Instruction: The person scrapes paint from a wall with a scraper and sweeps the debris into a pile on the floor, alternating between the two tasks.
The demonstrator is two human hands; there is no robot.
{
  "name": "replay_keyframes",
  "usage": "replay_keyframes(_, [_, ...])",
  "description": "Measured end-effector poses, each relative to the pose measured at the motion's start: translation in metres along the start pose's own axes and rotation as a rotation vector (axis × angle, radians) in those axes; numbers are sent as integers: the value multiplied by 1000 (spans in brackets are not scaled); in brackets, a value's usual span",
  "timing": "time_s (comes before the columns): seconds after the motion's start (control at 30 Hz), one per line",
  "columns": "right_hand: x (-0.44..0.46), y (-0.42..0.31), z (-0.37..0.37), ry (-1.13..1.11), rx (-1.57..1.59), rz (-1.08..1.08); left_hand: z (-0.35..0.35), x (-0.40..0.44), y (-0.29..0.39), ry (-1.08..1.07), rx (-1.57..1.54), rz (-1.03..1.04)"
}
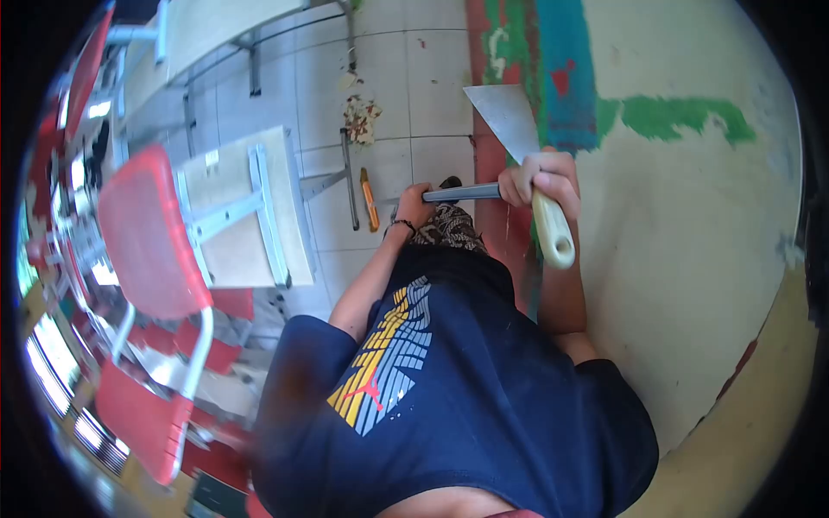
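Observation:
A grey rod (466, 192) stretches between my two hands. My left hand (413, 207), with a dark bracelet at the wrist, is closed round its left end. My right hand (546, 183) is closed on the rod's other end and on a putty knife. The putty knife's cream handle (550, 229) points down toward my chest, and its wide metal blade (508, 116) points up and left, in front of the painted wall. An orange cutter (370, 200) lies on the tiled floor, left of my left hand.
Close on the right stands a wall (673, 216) with green, teal and red paint patches. At the left are a red chair (147, 233) and a tipped table (242, 207). Another table (199, 34) is at upper left. Paint flakes (361, 119) litter the floor.

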State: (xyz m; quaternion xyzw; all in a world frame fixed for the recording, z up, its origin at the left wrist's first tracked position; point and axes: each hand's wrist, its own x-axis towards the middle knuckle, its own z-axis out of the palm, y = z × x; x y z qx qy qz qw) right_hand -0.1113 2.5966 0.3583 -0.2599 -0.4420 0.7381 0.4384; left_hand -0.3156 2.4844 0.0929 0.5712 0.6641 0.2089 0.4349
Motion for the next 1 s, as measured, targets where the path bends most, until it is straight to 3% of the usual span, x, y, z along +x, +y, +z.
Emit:
replay_keyframes(0.1, [27, 51, -1, 35, 62, 180, 34, -14, -49, 195, 27, -130])
replay_keyframes(0.17, [38, 72, 4, -13, 73, 217, 52, -11, -63, 209, 0, -254])
replay_keyframes(0.27, [44, 68, 5, -50, -213, 190, 87, 10, -62, 339, -193, -219])
replay_keyframes(0.37, [51, 32, 7, 106, -211, 64, 106, 61, -23, 518, -338, -96])
replay_keyframes(0.47, [50, 19, -11, 49, -128, 5, 114, 106, 0, 580, -424, -35])
replay_keyframes(0.53, [47, 17, 11, -118, -484, -129, 103, 124, 16, 570, -503, -78])
replay_keyframes(0.6, [46, 15, 31, -230, -592, -180, 87, 142, 23, 549, -564, -122])
replay_keyframes(0.67, [46, 18, 43, -296, -670, -281, 83, 165, 36, 573, -789, 83])
replay_keyframes(0.7, [46, 19, 46, -342, -661, -295, 87, 183, 34, 575, -798, 85])
replay_keyframes(0.77, [34, 22, 53, -281, -701, -371, 96, 207, 34, 549, -859, 252])
replay_keyframes(0.8, [30, 16, 54, -232, -721, -429, 69, 192, 55, 410, -791, 189])
replay_keyframes(0.83, [25, 7, 56, -182, -740, -484, 62, 188, 67, 415, -688, 257])
replay_keyframes(0.9, [17, -22, 57, -141, -563, -471, 39, 166, 93, 418, -581, 435])
replay_keyframes(0.97, [10, -28, 39, 80, -158, -554, 26, 139, 113, 348, -538, 286])
replay_keyframes(1.0, [7, -32, 32, 78, -158, -553, 23, 139, 119, 349, -538, 285])
